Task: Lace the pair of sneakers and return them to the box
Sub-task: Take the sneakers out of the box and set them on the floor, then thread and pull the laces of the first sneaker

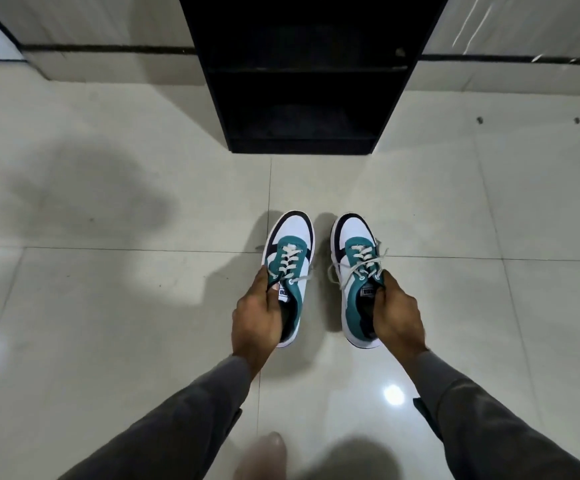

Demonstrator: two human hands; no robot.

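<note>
Two white, teal and dark-navy sneakers with off-white laces point away from me above the tiled floor. My left hand grips the left sneaker at its collar, thumb by the tongue. My right hand holds the right sneaker the same way, fingers inside the opening. Both shoes are laced; the right one's lace ends hang loose to both sides. No shoe box is in view.
A black open shelf unit stands on the floor straight ahead, against the wall. Glossy pale tiles spread all around. A blurred foot shows at the bottom edge between my grey sleeves.
</note>
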